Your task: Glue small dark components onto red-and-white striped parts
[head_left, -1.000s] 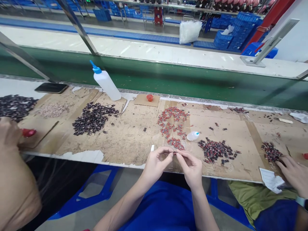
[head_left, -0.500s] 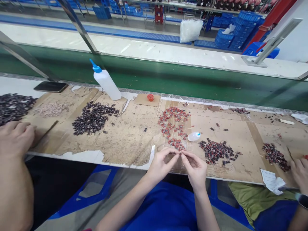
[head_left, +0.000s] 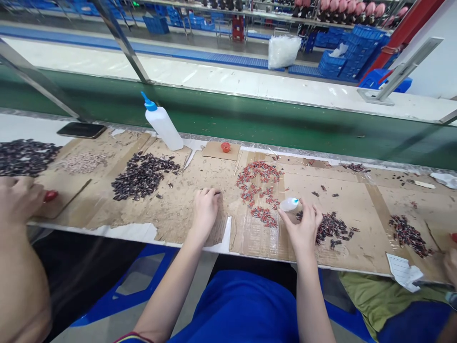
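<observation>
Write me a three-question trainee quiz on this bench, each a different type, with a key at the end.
1. True or false: the black phone lies to the left of the large bottle.
2. The fingers of the right hand are at: A) the large bottle; B) the small bottle; C) the black phone.
3. Fill in: the small red dish sits on a separate piece of ____.
Key: 1 true; 2 B; 3 cardboard.

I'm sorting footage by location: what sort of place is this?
Probably a factory assembly line: small parts heaped on a cardboard-covered bench, a long green belt, and stacked blue crates.
</observation>
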`<state>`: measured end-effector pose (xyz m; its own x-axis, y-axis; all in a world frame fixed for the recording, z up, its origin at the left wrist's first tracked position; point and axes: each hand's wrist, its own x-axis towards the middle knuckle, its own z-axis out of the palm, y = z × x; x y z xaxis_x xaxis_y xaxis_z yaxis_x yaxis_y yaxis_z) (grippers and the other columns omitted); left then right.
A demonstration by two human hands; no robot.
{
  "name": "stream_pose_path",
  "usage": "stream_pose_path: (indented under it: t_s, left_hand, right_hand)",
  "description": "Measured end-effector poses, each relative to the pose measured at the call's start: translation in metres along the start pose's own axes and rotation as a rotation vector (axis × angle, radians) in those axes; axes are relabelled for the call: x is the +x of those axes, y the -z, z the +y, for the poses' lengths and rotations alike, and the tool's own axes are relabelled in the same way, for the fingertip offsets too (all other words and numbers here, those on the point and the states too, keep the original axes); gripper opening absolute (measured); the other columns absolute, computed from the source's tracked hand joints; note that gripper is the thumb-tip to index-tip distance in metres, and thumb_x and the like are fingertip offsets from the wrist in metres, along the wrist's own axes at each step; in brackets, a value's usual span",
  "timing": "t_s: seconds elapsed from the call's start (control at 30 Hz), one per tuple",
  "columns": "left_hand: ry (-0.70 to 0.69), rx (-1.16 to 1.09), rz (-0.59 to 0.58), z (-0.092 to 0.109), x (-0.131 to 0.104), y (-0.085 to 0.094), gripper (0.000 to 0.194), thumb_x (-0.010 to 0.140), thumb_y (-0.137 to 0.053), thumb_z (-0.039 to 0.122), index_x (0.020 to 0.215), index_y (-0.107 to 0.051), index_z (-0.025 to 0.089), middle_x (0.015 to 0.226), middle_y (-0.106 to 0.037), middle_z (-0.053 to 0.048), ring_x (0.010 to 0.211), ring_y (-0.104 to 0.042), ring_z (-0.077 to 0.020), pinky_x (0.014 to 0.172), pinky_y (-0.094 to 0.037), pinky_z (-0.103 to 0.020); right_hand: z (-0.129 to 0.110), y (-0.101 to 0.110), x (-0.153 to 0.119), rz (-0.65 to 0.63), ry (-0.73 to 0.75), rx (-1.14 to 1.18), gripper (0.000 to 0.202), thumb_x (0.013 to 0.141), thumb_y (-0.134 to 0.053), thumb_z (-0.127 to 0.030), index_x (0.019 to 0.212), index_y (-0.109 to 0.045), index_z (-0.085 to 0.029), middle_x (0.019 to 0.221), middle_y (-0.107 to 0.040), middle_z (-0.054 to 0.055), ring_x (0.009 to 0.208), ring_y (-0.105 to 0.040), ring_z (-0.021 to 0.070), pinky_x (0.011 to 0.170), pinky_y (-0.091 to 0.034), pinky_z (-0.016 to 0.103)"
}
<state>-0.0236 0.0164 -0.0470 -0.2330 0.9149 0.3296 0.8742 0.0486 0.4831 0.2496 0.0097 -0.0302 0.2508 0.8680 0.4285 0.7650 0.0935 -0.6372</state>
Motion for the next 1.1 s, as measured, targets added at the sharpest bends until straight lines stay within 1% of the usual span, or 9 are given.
stream_pose_path:
  t_s: [0.1,0.2,0.3,0.37,0.5,0.6,0.8,0.97,1.1]
  left_hand:
    - [-0.032,-0.011,-0.015,0.003,-0.004,0.004,0.027,0.089,-0.041,0.015,0.086,-0.067,0.019,0.083,-0.065,-0.011,0.086,-0.055,-0.0285,0.078,-0.046,-0.042]
    - [-0.105,-0.125,-0.058,0.016,-0.015,0.009,0.026,0.091,-0.040,0.015,0.092,-0.066,0.018,0.087,-0.067,-0.010,0.088,-0.057,-0.0266,0.079,-0.047,-0.040]
    - [-0.236,-0.380,-0.167,0.039,-0.035,0.006,0.021,0.093,-0.044,0.017,0.093,-0.065,0.020,0.091,-0.069,-0.006,0.088,-0.061,-0.0215,0.080,-0.049,-0.035]
    - [-0.295,-0.515,-0.257,0.054,-0.049,-0.001,0.018,0.093,-0.048,0.019,0.092,-0.066,0.020,0.088,-0.070,-0.005,0.085,-0.063,-0.0191,0.078,-0.050,-0.032]
    - [-0.286,-0.514,-0.239,0.070,-0.069,-0.015,0.016,0.092,-0.052,0.022,0.089,-0.067,0.020,0.083,-0.070,-0.005,0.083,-0.061,-0.0199,0.076,-0.050,-0.033]
    - [-0.232,-0.488,-0.162,0.071,-0.072,-0.017,0.016,0.092,-0.051,0.021,0.091,-0.067,0.020,0.087,-0.069,-0.006,0.087,-0.059,-0.0208,0.080,-0.049,-0.035]
    - [-0.267,-0.567,-0.193,0.067,-0.072,-0.011,0.015,0.087,-0.059,0.018,0.101,-0.063,0.020,0.095,-0.071,-0.006,0.094,-0.062,-0.0210,0.083,-0.052,-0.036]
    - [-0.204,-0.586,-0.186,0.067,-0.074,-0.013,0.030,0.085,-0.058,0.014,0.114,-0.057,0.021,0.091,-0.073,-0.003,0.094,-0.065,-0.0204,0.086,-0.053,-0.037]
    - [-0.183,-0.600,-0.185,0.067,-0.074,-0.014,0.034,0.085,-0.059,0.014,0.118,-0.053,0.021,0.089,-0.074,-0.002,0.095,-0.066,-0.0204,0.087,-0.053,-0.037]
  right_hand:
    - [-0.002,-0.010,0.006,-0.072,-0.014,0.042,0.053,0.074,-0.061,-0.063,0.099,-0.064,-0.016,0.114,-0.063,0.018,0.133,-0.031,0.0368,0.108,-0.026,0.057]
    - [-0.007,-0.008,0.006,-0.111,-0.136,0.210,0.044,0.075,-0.063,-0.056,0.096,-0.060,-0.018,0.115,-0.065,0.017,0.128,-0.043,0.0330,0.107,-0.031,0.052]
    - [-0.012,0.002,0.001,-0.151,-0.324,0.519,0.042,0.069,-0.070,-0.050,0.094,-0.056,-0.020,0.103,-0.070,0.012,0.101,-0.064,0.0263,0.091,-0.048,0.044]
    - [-0.015,0.009,-0.006,-0.171,-0.401,0.673,0.041,0.063,-0.076,-0.046,0.087,-0.059,-0.019,0.087,-0.071,0.007,0.080,-0.067,0.0222,0.073,-0.054,0.036]
    - [-0.015,0.019,-0.020,-0.131,-0.474,0.850,0.038,0.058,-0.080,-0.041,0.083,-0.068,-0.016,0.065,-0.066,0.000,0.048,-0.052,0.0114,0.044,-0.042,0.023]
    - [-0.013,0.019,-0.028,-0.029,-0.544,0.950,0.036,0.055,-0.080,-0.039,0.079,-0.070,-0.015,0.061,-0.065,0.001,0.044,-0.047,0.0086,0.041,-0.033,0.021]
    - [-0.015,0.009,-0.035,-0.014,-0.605,0.862,0.038,0.062,-0.076,-0.050,0.067,-0.065,-0.014,0.056,-0.062,0.001,0.042,-0.044,0.0081,0.039,-0.030,0.021]
    - [-0.027,0.006,-0.038,-0.058,-0.407,0.665,0.035,0.069,-0.072,-0.049,0.061,-0.062,-0.016,0.055,-0.062,0.001,0.051,-0.056,0.0141,0.050,-0.045,0.025]
    - [-0.033,0.004,-0.037,-0.067,-0.328,0.593,0.029,0.071,-0.070,-0.044,0.062,-0.066,-0.016,0.058,-0.067,0.003,0.053,-0.061,0.0166,0.051,-0.047,0.026]
